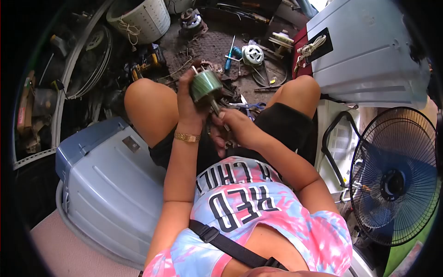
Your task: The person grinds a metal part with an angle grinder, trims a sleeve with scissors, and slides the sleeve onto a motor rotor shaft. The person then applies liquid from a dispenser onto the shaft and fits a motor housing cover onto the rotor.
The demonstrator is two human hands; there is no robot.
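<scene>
A green, cylindrical motor rotor [206,87] with a metal shaft is held up between my knees. My left hand [190,104], with a gold watch on its wrist, is wrapped around the rotor's side. My right hand [234,127] is closed with its thumb and fingers on the lower end of the shaft [215,107]. Part of what lies under the right fingers is hidden. Just beyond the hands, a tool with blue handles [249,105] lies on the floor. Behind the rotor is a rusty, dark part [208,64], partly covered.
On the floor ahead are a blue screwdriver [230,54], a white pulley [253,55], a yellow-black power drill [147,62] and a motor part [191,23]. A white perforated tub [143,21] stands behind. Grey appliance housings [117,171] flank me, with a black fan [394,177] at right.
</scene>
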